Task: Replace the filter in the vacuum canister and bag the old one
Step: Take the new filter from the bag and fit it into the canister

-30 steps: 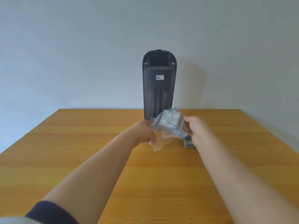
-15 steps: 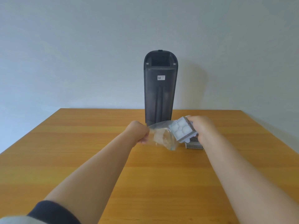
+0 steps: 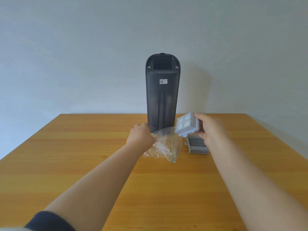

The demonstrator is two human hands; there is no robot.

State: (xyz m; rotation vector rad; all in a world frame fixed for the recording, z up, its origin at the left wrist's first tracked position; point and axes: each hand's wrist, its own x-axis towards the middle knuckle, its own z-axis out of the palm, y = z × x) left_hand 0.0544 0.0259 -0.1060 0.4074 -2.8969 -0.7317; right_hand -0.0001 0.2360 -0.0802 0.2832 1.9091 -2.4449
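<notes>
A tall dark grey vacuum canister [image 3: 162,97] stands upright at the far middle of the wooden table [image 3: 83,155], its top recess open toward me. My left hand [image 3: 140,135] pinches a clear zip bag [image 3: 165,145] that droops onto the table, empty. My right hand [image 3: 210,129] holds a white square filter [image 3: 186,125] above and right of the bag, outside it. A second white filter with dark slats [image 3: 197,145] lies on the table below my right hand, partly hidden by my wrist.
A plain pale wall rises right behind the table's far edge. Bare wood stretches to the left, right and front of the canister.
My right hand has drawn the white filter out of the bag and moved it up and to the right. The bag, still in my left hand, has sagged empty onto the table.
</notes>
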